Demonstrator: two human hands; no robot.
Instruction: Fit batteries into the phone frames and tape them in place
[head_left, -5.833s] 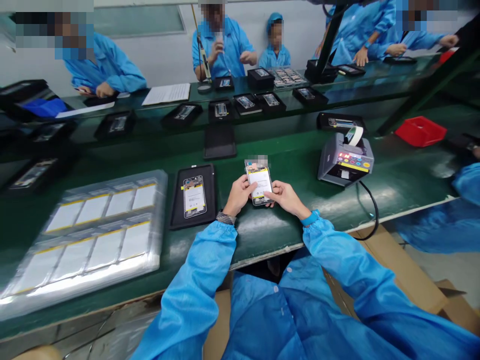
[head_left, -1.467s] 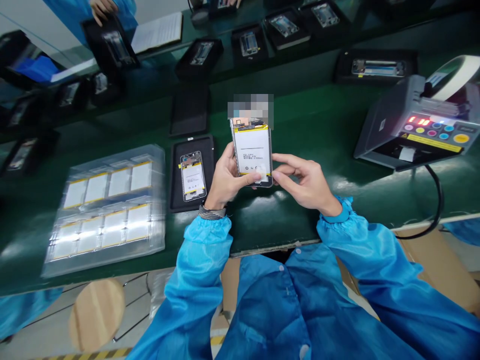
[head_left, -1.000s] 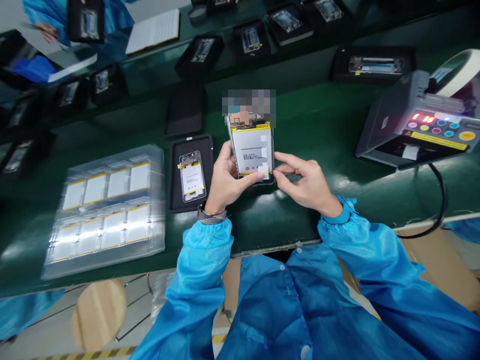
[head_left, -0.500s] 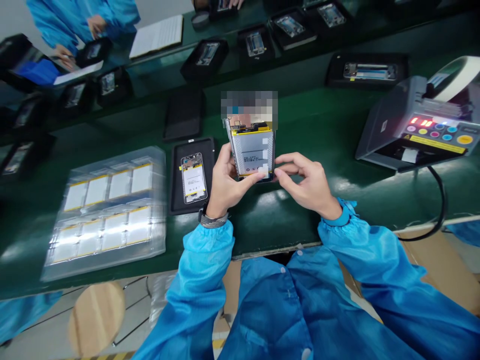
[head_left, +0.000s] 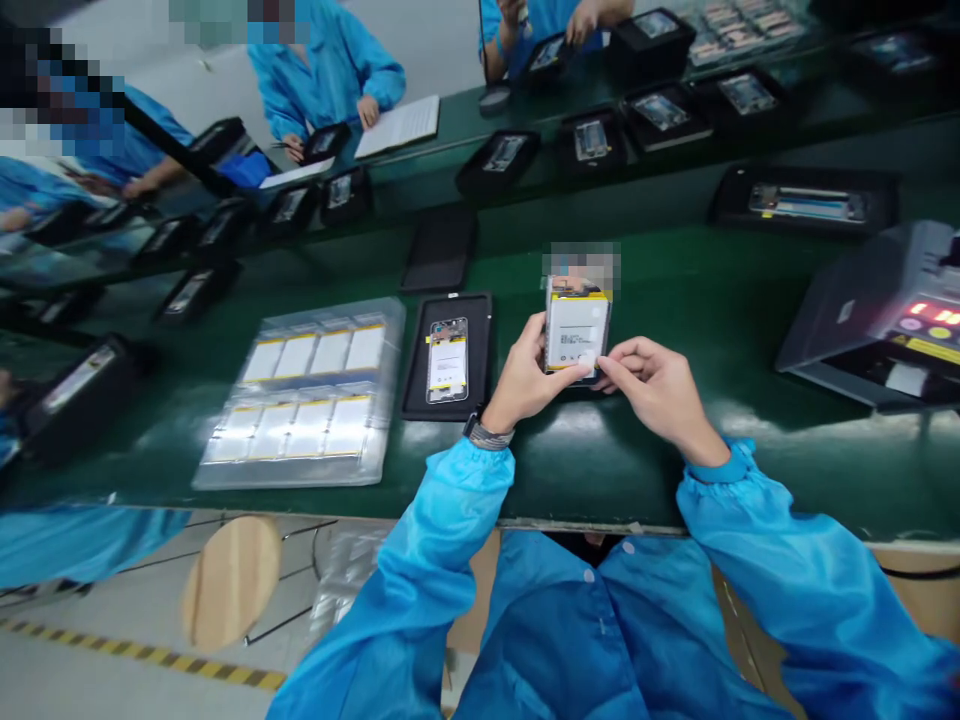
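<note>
An opened phone (head_left: 576, 335) with a pale battery and yellow strips is held up, tilted, above the green bench. My left hand (head_left: 531, 375) grips it from the left, thumb across its lower front. The thumb and fingertips of my right hand (head_left: 652, 390) close at the phone's lower right corner; any small piece between them is hidden. Small whitish patches show on the battery's right side. Left of my hands, a second opened phone (head_left: 448, 365) with a battery lies in a black tray (head_left: 420, 400). Further left, a clear plastic tray (head_left: 367, 468) holds several batteries (head_left: 304, 428).
A tape dispenser (head_left: 840, 340) with red lit digits stands at the right. Behind my hands are an empty black tray (head_left: 439, 250) and a long tray (head_left: 735, 200) with a phone frame. Co-workers in blue (head_left: 322, 75) sit across a raised shelf lined with trays.
My view has swung left and up, so bench items appear shifted right. The right fingertips have moved from the phone's right edge onto its lower corner. The left hand keeps its hold.
</note>
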